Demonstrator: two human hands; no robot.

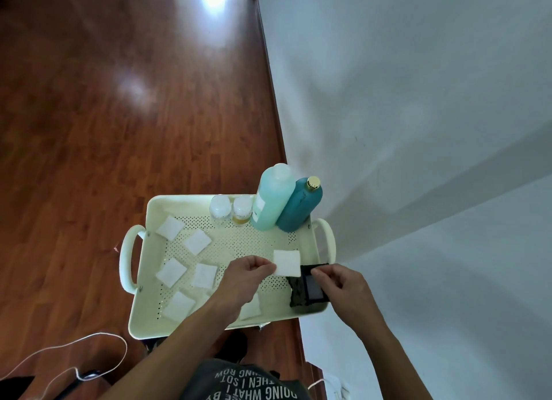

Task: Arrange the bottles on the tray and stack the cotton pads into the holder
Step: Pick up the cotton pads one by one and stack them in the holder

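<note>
the cream tray (155, 325) carries four bottles (270, 199) at its far edge and loose cotton pads (171, 272). the right hand (340, 283) grips the black holder (309, 289) in the near right corner; the left hand (248, 272) pinches one cotton pad (287, 263) just beside it.

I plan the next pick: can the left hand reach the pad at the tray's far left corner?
Probably yes. The left hand must first drop its pad; the far-left pad lies flat with nothing in between.
</note>
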